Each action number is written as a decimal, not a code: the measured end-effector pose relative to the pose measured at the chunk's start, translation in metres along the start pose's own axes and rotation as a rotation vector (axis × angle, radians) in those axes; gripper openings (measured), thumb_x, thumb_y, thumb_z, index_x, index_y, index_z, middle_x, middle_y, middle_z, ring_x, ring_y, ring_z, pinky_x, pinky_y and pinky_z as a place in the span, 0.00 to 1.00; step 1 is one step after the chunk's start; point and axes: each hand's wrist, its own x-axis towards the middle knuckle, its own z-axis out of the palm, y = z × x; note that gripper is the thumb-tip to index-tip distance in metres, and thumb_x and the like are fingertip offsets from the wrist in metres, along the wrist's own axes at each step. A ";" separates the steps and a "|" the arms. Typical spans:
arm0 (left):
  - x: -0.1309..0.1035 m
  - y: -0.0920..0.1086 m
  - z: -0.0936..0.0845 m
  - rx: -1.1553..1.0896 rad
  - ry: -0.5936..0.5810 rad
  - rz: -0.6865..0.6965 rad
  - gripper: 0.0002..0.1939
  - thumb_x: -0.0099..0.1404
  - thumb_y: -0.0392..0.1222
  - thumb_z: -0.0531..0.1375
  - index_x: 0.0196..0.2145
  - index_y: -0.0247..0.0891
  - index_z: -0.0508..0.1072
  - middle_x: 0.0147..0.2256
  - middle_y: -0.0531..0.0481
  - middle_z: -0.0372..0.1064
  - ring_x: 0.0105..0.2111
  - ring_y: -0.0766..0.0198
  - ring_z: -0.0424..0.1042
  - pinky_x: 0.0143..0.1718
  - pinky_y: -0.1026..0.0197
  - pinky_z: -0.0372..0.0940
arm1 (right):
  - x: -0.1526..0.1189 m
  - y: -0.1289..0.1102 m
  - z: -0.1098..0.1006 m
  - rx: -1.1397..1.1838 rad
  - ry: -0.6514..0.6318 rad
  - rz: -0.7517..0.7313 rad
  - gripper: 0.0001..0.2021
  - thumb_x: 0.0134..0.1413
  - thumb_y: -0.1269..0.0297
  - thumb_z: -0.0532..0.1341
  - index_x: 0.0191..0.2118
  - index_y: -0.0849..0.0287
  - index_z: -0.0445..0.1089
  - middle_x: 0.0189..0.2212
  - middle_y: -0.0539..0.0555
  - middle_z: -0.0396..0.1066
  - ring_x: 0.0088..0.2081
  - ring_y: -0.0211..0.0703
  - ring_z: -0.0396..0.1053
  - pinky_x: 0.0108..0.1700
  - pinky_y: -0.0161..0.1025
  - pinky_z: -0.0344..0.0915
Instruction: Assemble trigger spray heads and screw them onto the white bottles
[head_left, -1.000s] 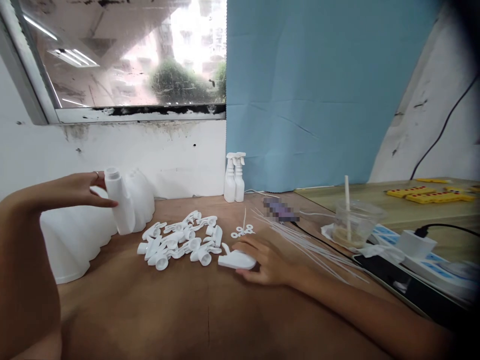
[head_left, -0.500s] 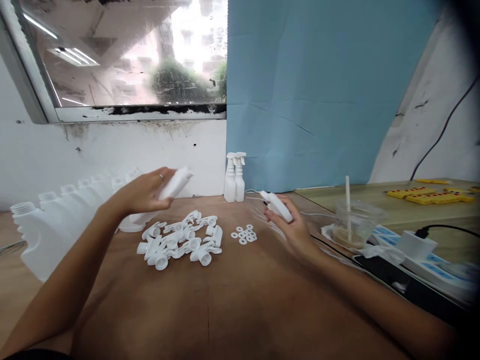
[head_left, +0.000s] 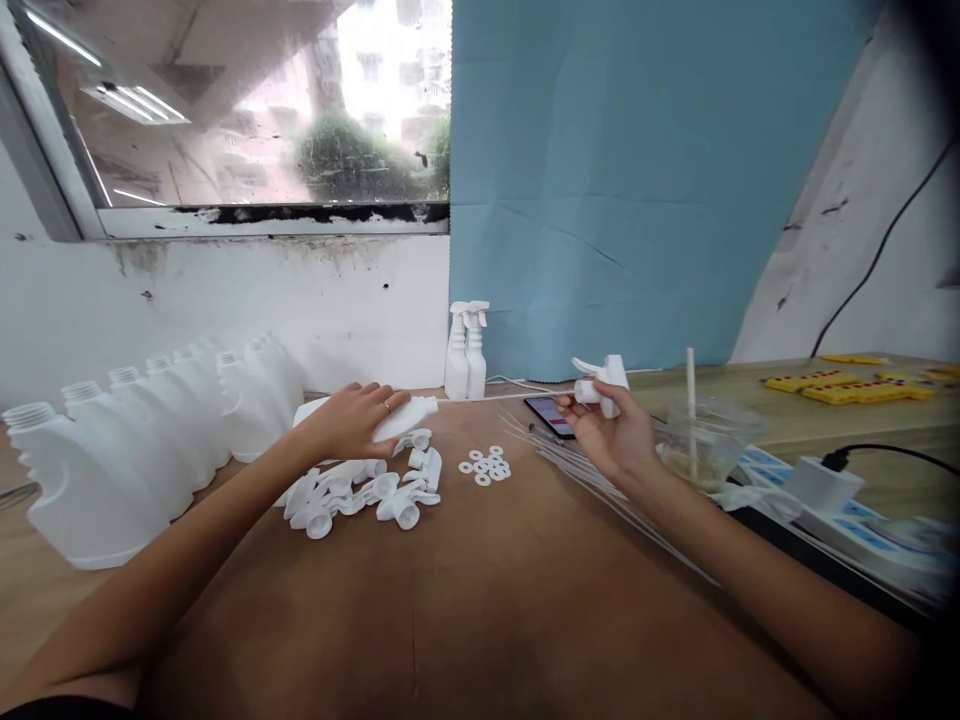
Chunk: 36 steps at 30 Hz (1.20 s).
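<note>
In my left hand (head_left: 356, 418) is a white spray bottle (head_left: 407, 416), held on its side with its mouth to the right, above the pile of white trigger sprayer heads (head_left: 341, 490). My right hand (head_left: 619, 437) has its fingers closed round another trigger sprayer head (head_left: 611, 376). A thin white tube (head_left: 510, 397) runs from that head leftward to the bottle's mouth. Whether its tip is inside the mouth is hard to make out. White ring washers (head_left: 486, 466) lie in a small heap between the hands, lower down.
Open white bottles (head_left: 112, 480) stand in rows at left. Two bottles with sprayer heads (head_left: 466, 352) stand by the wall. Loose thin tubes (head_left: 600, 490) and a phone (head_left: 551, 416) lie near my right hand. A plastic cup (head_left: 712, 430) and a power strip (head_left: 862, 530) are at right.
My left hand has tipped the bottle level and moved it right and down. My right hand has moved right and turned the sprayer head; its tube now shows stretching toward the bottle.
</note>
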 end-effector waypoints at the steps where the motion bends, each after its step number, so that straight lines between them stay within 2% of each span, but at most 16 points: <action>1: 0.000 -0.002 0.000 0.012 0.007 0.004 0.29 0.62 0.54 0.52 0.56 0.38 0.57 0.41 0.43 0.68 0.38 0.53 0.66 0.39 0.55 0.58 | 0.002 -0.001 -0.002 0.010 0.016 -0.007 0.07 0.40 0.67 0.62 0.29 0.60 0.65 0.24 0.49 0.65 0.27 0.37 0.67 0.33 0.37 0.70; 6: -0.001 -0.007 -0.004 0.027 0.041 0.004 0.28 0.64 0.53 0.51 0.57 0.38 0.56 0.44 0.42 0.67 0.41 0.52 0.65 0.43 0.53 0.57 | 0.007 -0.006 -0.006 0.030 0.009 -0.039 0.04 0.40 0.69 0.60 0.27 0.59 0.65 0.23 0.49 0.64 0.26 0.37 0.66 0.31 0.38 0.69; 19: -0.002 -0.007 -0.009 0.047 0.064 0.021 0.27 0.65 0.54 0.50 0.58 0.38 0.55 0.44 0.42 0.66 0.42 0.52 0.65 0.44 0.52 0.56 | 0.009 -0.006 -0.007 0.047 0.041 -0.037 0.03 0.41 0.69 0.58 0.27 0.58 0.63 0.22 0.49 0.64 0.25 0.38 0.65 0.28 0.37 0.68; 24: -0.002 -0.006 -0.008 0.059 0.068 0.028 0.27 0.65 0.54 0.50 0.58 0.39 0.56 0.43 0.42 0.66 0.40 0.52 0.65 0.44 0.52 0.56 | 0.005 -0.006 -0.006 0.010 0.007 0.015 0.05 0.41 0.67 0.60 0.28 0.58 0.65 0.23 0.49 0.64 0.26 0.39 0.65 0.29 0.39 0.69; 28: -0.002 -0.008 -0.006 0.048 0.055 0.016 0.28 0.65 0.54 0.51 0.58 0.39 0.55 0.44 0.42 0.66 0.42 0.51 0.65 0.45 0.51 0.56 | 0.005 -0.007 -0.007 -0.005 -0.007 -0.002 0.05 0.42 0.65 0.61 0.28 0.58 0.65 0.24 0.49 0.64 0.26 0.38 0.64 0.30 0.40 0.69; 36: -0.001 -0.003 -0.008 0.046 0.064 0.045 0.29 0.65 0.53 0.51 0.59 0.37 0.55 0.45 0.42 0.65 0.43 0.52 0.64 0.46 0.51 0.56 | -0.002 -0.006 0.000 0.007 -0.039 0.044 0.06 0.40 0.66 0.62 0.28 0.59 0.66 0.23 0.50 0.65 0.25 0.37 0.64 0.29 0.38 0.67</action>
